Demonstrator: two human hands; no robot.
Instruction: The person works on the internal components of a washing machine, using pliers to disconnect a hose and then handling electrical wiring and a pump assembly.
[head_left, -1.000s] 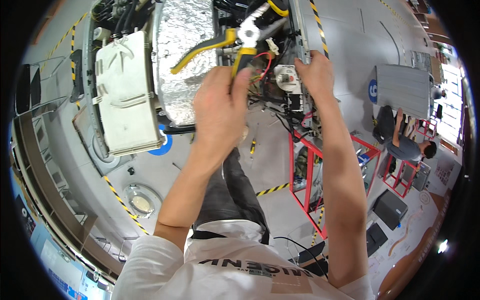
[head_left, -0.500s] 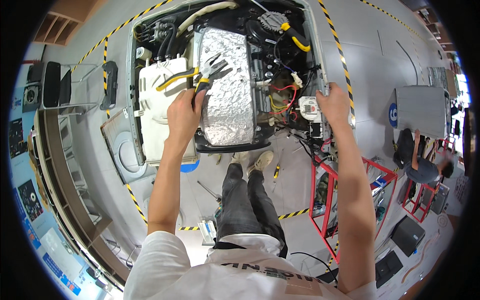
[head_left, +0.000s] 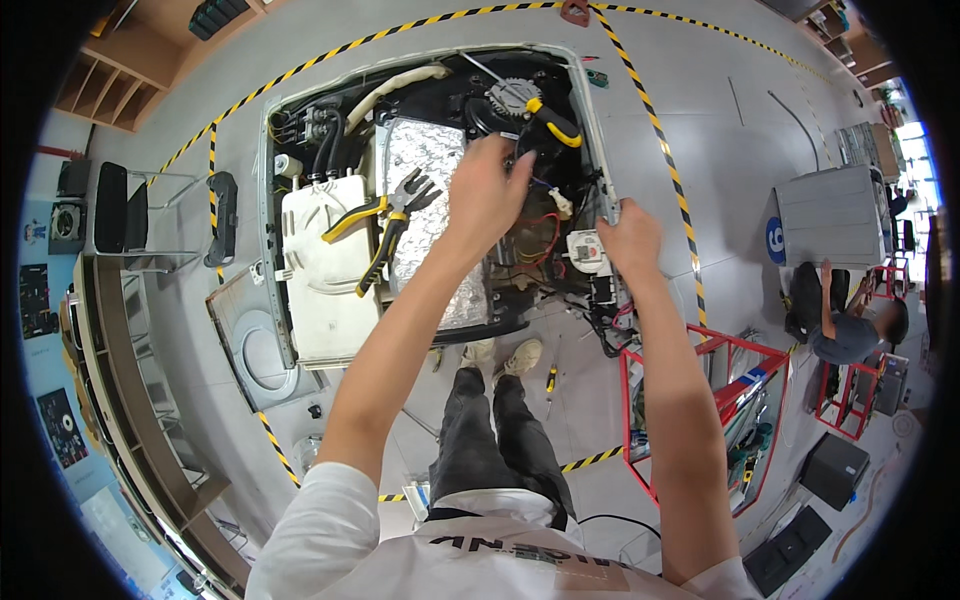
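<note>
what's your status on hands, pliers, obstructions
Left hand over open machine, grip unclear. Right hand at its right rim. Pliers lying across white cover and foil panel, handles spread. Yellow-handled tool near left hand, possible obstruction.

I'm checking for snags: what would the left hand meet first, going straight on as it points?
From the left hand, likely the black parts just past its knuckles, then the grey toothed wheel; depth is unclear.

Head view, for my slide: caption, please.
Left hand over an opened machine, right hand at its rim, yellow-black pliers lying on top.
</note>
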